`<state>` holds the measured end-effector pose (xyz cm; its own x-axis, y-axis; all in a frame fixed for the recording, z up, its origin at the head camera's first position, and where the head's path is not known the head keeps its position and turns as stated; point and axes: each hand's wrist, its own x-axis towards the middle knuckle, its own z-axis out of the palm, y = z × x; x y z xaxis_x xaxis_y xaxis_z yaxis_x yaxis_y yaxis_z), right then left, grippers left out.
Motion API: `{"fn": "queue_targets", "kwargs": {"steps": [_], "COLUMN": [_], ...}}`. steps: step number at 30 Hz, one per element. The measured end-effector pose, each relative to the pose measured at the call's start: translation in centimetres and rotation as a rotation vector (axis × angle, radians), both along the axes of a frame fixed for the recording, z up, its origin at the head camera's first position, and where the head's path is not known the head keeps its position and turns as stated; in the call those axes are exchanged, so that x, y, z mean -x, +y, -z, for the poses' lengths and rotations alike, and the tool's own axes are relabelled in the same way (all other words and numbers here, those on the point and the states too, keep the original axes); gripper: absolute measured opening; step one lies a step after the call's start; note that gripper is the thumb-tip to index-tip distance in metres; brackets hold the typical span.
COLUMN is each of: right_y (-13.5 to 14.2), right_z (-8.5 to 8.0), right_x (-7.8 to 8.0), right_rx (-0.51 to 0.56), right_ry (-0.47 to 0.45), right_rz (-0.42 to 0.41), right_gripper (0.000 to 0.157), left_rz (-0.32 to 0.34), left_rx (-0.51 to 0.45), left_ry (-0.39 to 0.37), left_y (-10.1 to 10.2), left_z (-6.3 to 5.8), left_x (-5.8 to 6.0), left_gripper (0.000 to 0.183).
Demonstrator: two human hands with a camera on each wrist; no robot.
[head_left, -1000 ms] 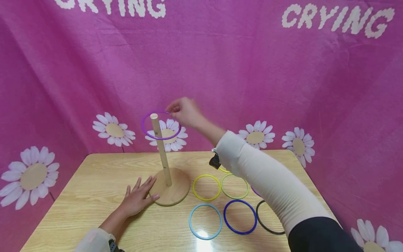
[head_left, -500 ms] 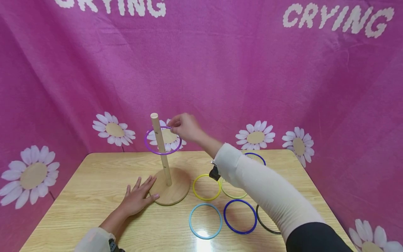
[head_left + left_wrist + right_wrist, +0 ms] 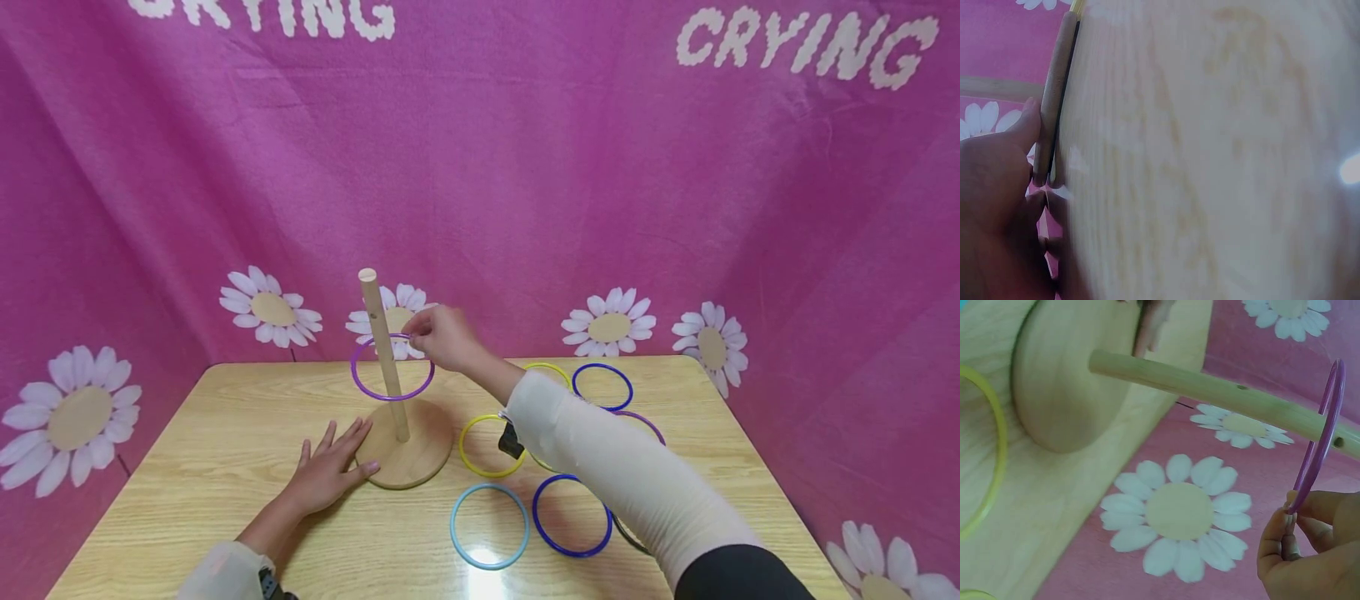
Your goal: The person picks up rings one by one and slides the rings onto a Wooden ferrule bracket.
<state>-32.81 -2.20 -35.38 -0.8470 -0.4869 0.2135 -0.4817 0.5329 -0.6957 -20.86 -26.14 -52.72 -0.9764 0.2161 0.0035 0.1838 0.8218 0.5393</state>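
thin glossy purple ring (image 3: 392, 399) being held around a pale wooden post (image 3: 384, 358)

the post is being encircled partway up by the ring, above a flat, round wooden base (image 3: 423, 458); whether ring and post are touching cannot be told. the ring's far right edge is being pinched by the grip of the right hand (image 3: 444, 337), between thumb and fingertips. the grip of the left hand (image 3: 326, 475) is resting relaxed, with fingers spread, and the base's left edge is being touched by it. on the wood-grain surface (image 3: 225, 425), a thin yellow ring (image 3: 461, 446) is lying just beside the base, with a light blue ring (image 3: 452, 527) and a dark blue ring (image 3: 534, 512) lying nearer the camera. a second purple ring (image 3: 657, 427) and a black ring (image 3: 627, 540) are being partly hidden by an off-white sleeve (image 3: 622, 442).
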Motion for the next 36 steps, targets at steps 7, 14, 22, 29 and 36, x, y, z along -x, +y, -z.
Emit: {"fn": "queue_targets", "kwargs": {"steps": [7, 14, 22, 29, 36], "right_y": [0.0, 0.0, -0.1, 0.0, 0.1], "right_z": [3.0, 6.0, 9.2, 11.3, 12.9], "right_x": [0.0, -0.2, -0.4, -0.7, -0.7], "right_rx": [0.008, -0.004, -0.02, -0.033, -0.064], "right_ry": [-0.006, -0.021, -0.02, -0.066, -0.079], "right_rz": [-0.003, 0.039, 0.052, 0.097, 0.142], "right_gripper": [0.014, 0.014, 0.013, 0.013, 0.016], "left_rz": [-0.01, -0.015, -0.021, -0.017, -0.015], "left_rx": [0.026, 0.031, 0.039, 0.009, 0.028], "left_ry": [-0.014, -0.01, 0.01, 0.039, 0.012], "left_y": [0.2, 0.3, 0.1, 0.2, 0.1], "left_z": [-0.7, -0.6, -0.1, 0.2, 0.1], "left_x": [-0.3, -0.4, -0.2, -0.2, -0.2], "left_gripper": [0.08, 0.08, 0.081, 0.081, 0.082]}}
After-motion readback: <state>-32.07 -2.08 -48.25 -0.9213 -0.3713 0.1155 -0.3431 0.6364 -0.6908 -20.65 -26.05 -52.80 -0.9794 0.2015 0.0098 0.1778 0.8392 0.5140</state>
